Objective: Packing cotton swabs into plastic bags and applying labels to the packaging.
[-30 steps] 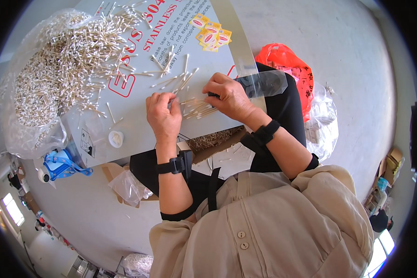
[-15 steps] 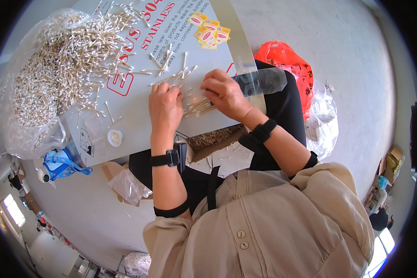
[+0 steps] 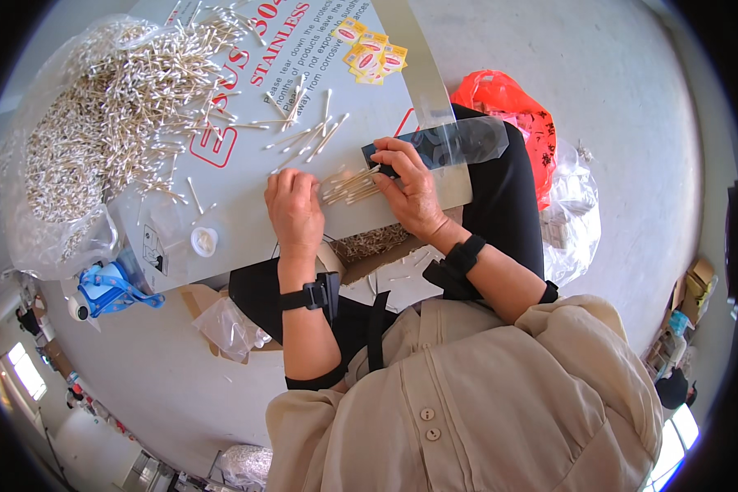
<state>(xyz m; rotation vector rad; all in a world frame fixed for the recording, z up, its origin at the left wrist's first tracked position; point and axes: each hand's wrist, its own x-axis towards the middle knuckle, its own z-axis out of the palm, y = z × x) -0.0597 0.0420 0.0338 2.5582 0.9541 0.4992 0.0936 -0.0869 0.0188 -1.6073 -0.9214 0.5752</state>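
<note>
Fingers of your right hand (image 3: 410, 184) now pinch a clear plastic sleeve (image 3: 459, 141) while your left hand (image 3: 293, 207), lying loosely curled, has gathered a bundle of cotton swabs (image 3: 348, 185) against its mouth on the grey worktop (image 3: 246, 205), the big swab heap (image 3: 115, 115) well aside.

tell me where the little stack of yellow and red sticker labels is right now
In the head view the sticker labels lie near the top edge of the grey sheet, beyond the right hand and to the right of the big cotton swab pile.
</note>
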